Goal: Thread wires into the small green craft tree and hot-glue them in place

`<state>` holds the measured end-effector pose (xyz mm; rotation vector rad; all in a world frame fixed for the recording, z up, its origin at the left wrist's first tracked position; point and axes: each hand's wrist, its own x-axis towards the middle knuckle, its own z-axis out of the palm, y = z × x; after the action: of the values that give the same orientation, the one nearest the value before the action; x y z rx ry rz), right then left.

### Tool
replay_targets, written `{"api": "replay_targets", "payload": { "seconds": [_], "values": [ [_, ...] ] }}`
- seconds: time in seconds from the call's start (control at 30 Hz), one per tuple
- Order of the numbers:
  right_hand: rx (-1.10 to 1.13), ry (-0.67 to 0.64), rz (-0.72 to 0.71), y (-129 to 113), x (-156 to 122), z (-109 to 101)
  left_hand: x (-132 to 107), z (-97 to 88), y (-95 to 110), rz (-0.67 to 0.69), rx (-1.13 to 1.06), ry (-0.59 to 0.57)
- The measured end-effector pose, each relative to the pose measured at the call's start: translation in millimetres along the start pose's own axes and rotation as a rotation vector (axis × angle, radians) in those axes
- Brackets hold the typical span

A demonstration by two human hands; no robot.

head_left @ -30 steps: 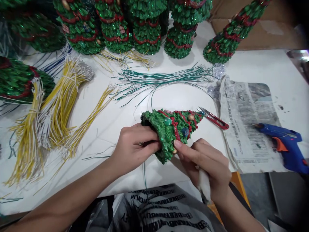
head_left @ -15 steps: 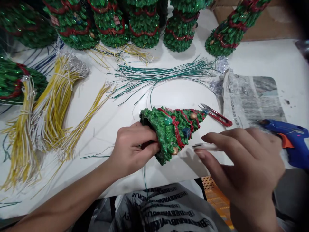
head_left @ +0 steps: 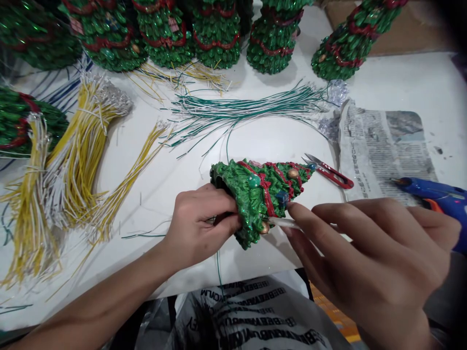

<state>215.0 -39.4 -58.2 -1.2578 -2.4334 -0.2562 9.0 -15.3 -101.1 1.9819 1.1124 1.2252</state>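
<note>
A small green Christmas tree figurine [head_left: 248, 194] with red garlands lies on its side, its tip toward the right. My left hand [head_left: 204, 228] is closed around the rim of its hollow base, with fingertips partly inside and hidden. Between the thumb and fingers of my right hand [head_left: 368, 253] is a thin whitish stick-like tool [head_left: 286, 222], whose tip meets the tree beside a gold ball. Thin green wires [head_left: 219, 272] hang below the left hand and stick out behind it.
Yellow-and-white wire bundles [head_left: 82, 150] lie at left, green-and-white wires [head_left: 248, 108] beyond the tree. Red-handled thread snips [head_left: 333, 175], newspaper [head_left: 390, 146] and a blue glue gun [head_left: 434, 192] are at right. Several larger trees [head_left: 219, 43] stand along the back.
My right hand has moved left, bringing the whitish tool's tip from beside the tree onto its lower garland area. The left hand and the tree have stayed nearly still.
</note>
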Motion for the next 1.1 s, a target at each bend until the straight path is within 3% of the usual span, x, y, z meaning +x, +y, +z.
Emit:
{"api": "replay_targets", "payload": {
  "seconds": [0.4,0.73,1.1],
  "values": [
    [-0.024,-0.093,-0.098,7.1,-0.7,-4.8,-1.5,0.1,-2.6,-0.002,-0.006,-0.015],
    [-0.007,0.018,-0.007,0.2,-1.6,1.2,-1.4,0.4,-2.2,0.005,-0.014,-0.013],
    [0.02,0.132,0.039,-8.3,-7.3,25.0,-0.6,-0.7,-3.2,0.003,-0.021,-0.021]
  ]
}}
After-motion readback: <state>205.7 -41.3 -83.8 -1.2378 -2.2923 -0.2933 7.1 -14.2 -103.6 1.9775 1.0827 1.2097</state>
